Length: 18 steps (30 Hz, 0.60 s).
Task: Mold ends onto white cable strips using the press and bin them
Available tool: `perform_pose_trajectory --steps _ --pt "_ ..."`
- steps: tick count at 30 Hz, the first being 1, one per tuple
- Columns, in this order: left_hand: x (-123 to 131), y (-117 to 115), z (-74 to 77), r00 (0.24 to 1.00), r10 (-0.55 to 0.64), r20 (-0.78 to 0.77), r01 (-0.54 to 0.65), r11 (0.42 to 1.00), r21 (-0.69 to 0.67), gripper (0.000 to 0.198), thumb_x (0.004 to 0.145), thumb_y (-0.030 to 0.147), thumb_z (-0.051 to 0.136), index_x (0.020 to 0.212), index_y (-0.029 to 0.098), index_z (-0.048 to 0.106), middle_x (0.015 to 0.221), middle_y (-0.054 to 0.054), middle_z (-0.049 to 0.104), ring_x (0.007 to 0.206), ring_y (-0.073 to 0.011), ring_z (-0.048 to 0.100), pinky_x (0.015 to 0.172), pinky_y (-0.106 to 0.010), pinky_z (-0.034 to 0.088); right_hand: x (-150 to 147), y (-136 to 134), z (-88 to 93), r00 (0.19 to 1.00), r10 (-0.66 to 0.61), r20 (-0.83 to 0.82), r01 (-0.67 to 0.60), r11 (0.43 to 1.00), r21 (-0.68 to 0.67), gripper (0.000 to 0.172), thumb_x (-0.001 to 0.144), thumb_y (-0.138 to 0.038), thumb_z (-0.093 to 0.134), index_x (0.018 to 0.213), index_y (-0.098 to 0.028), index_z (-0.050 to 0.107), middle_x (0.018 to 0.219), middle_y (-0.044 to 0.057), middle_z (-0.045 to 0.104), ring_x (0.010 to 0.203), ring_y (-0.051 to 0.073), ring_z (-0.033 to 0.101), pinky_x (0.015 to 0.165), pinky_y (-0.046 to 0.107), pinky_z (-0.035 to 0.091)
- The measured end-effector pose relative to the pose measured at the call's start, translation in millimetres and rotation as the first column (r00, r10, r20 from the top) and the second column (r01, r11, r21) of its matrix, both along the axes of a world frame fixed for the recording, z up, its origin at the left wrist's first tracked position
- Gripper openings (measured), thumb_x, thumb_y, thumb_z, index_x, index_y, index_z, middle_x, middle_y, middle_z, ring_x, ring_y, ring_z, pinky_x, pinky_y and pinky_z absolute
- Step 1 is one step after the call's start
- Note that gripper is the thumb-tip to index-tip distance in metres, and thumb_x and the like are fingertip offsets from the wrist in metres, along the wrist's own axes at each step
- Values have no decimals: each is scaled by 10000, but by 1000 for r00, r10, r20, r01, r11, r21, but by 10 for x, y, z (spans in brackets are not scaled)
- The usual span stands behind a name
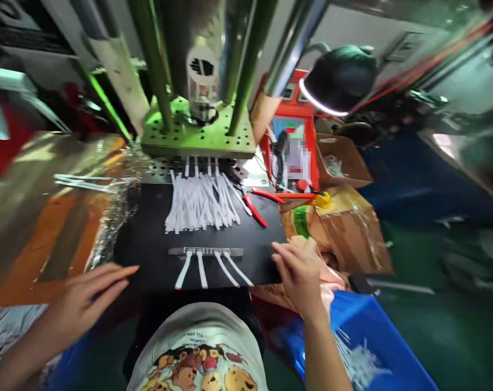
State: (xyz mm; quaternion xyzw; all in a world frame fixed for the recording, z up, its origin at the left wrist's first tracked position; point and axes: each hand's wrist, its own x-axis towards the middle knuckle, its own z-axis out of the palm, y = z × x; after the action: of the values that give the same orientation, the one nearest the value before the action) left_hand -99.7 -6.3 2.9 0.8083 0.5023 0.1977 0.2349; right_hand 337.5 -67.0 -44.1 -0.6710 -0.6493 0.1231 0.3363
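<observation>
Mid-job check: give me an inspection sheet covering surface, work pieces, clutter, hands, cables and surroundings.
Surface: black tabletop, partly covered.
Work pieces: grey bar with four white strips extending toward the person; beyond it, a pile of white strips.
Clutter: red-handled pliers right of the pile.
Hands: left hand open by the tabletop's left edge, nothing seen in it; right hand by the right edge, fingers partly curled, grip unclear.
Cables: blurred red lines at upper right, possibly cables.
Surroundings: perforated metal plate beyond the pile, lit lamp, blue bin holding white pieces.
</observation>
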Motion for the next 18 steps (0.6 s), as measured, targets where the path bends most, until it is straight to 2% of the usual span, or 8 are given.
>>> perform_pose_trajectory --steps 1,3,5,9,11,13,16,18 --pt "96 19 57 998 -57 27 57 998 29 271 987 430 536 1205 333 663 1013 -11 674 872 -138 668 752 -207 544 -222 97 60 980 190 -58 -187 981 61 336 939 -200 562 1259 -254 651 1048 83 672 935 193 649 804 315 531" --pt "412 105 77 977 -174 120 162 981 108 312 1006 301 519 1305 301 610 1026 -32 655 890 -123 660 767 -187 529 -626 232 147 896 417 -156 -389 904 178 445 935 -134 561 1333 -328 601 1031 57 644 884 157 645 749 270 537" --pt "769 196 10 938 -264 224 219 954 205 321 1012 219 492 1311 243 606 1006 -59 651 908 -129 649 789 -203 529 -922 305 173 850 485 -207 -425 862 277 469 923 -107 564 1317 -355 615 970 43 613 818 142 618 704 255 529" --pt "1198 264 -145 848 -351 397 255 927 275 210 996 229 524 1099 207 705 833 -49 641 766 -132 605 694 -231 509 -1117 369 177 847 451 -282 -356 875 328 349 918 -111 544 1157 -309 702 856 33 578 724 140 559 623 249 482" --pt "1225 299 -149 836 -262 483 189 962 195 194 983 250 547 917 188 719 777 -35 619 703 -122 581 644 -221 476 -1063 458 238 862 368 -350 -271 916 295 250 931 -127 525 1046 -255 706 815 27 583 711 143 565 622 250 468" --pt "1177 404 -95 854 -101 510 72 994 78 291 967 296 566 725 164 659 717 -19 581 647 -111 548 604 -216 429 -953 652 328 905 261 -336 -203 959 197 185 954 -172 510 857 -206 664 764 20 584 700 145 564 637 251 453" --pt "1067 717 27 932 149 330 -126 988 -91 441 934 402 543 565 169 486 591 11 453 574 -114 449 577 -248 334 -768 1106 420 987 157 -18 -158 984 -82 300 978 -230 474 688 -190 540 730 21 587 690 148 550 654 246 424" --pt "999 968 83 960 237 149 -212 963 -163 451 899 436 526 540 185 416 538 17 371 547 -128 391 581 -274 279 -695 1415 424 973 136 187 -96 973 -208 300 971 -205 456 682 -185 532 733 38 599 697 160 556 657 251 410"
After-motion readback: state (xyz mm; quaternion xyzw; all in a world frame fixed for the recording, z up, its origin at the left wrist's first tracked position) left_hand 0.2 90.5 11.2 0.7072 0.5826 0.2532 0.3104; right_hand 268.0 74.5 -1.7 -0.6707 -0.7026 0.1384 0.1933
